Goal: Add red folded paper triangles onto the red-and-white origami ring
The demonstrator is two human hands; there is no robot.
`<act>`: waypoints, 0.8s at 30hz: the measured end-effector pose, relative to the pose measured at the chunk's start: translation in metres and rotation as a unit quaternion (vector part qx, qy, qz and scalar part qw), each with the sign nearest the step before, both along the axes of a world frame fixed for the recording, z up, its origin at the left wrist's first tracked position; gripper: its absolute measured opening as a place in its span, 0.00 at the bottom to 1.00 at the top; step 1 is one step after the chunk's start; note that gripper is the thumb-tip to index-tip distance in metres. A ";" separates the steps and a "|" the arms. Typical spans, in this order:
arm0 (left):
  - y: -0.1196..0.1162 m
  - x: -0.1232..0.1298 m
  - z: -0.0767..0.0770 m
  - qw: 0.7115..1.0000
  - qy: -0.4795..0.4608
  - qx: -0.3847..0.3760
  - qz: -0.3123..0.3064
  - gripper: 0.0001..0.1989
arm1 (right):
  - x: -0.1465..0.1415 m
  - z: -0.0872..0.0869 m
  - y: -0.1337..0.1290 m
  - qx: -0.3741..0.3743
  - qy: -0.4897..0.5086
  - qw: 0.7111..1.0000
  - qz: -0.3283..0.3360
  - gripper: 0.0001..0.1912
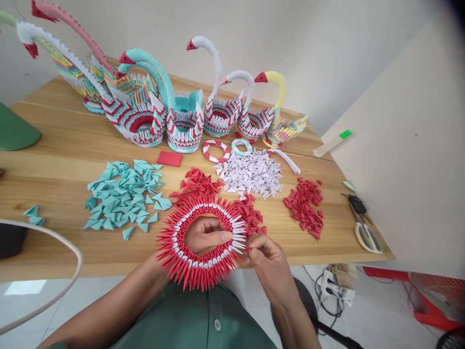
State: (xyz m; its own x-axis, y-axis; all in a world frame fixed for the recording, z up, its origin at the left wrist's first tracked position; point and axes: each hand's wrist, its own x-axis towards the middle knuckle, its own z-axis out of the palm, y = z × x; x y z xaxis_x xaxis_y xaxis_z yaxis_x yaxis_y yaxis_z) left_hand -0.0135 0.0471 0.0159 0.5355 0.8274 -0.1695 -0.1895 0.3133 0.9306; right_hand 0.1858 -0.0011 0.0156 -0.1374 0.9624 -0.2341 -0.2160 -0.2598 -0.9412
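Note:
A ring of interlocked folded paper pieces (214, 277), red with a white band and spiky outer points, is held up over the table's front edge. My left hand (205, 235) is closed on it from below, its thumb and fingers showing through the central hole. Several white points (239, 231) stick out along the ring's right side. Just beside them my right hand (268, 259) is closed in a pinch, a bit of red folded paper (248, 250) showing at its fingertips. Behind the ring lie loose red paper pieces (198, 184), partly hidden by it.
Piles of turquoise pieces (121, 196), white pieces (250, 173) and more red pieces (305, 206) lie on the wooden table (65, 179). Finished paper swans (185, 126) line the back. Scissors (365, 232) lie at right; a white cable (74, 257) arcs at left.

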 end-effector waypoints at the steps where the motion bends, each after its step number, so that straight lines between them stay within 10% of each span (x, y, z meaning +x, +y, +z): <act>1: -0.001 0.000 -0.001 1.000 -0.002 -0.002 0.008 0.19 | 0.000 0.000 0.000 0.000 0.000 1.000 0.003 0.10; 24: -0.005 0.012 0.011 0.992 -0.049 -0.046 0.110 0.10 | 0.007 0.008 0.007 0.024 -0.115 0.991 0.060 0.08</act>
State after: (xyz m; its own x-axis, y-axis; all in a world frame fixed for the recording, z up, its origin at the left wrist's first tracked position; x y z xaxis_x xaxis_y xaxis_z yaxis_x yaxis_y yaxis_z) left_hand -0.0018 0.0418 0.0267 0.3610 0.9095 -0.2062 -0.3513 0.3375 0.8734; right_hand 0.1927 0.0062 0.0232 -0.2000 0.9533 -0.2262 0.0351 -0.2237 -0.9740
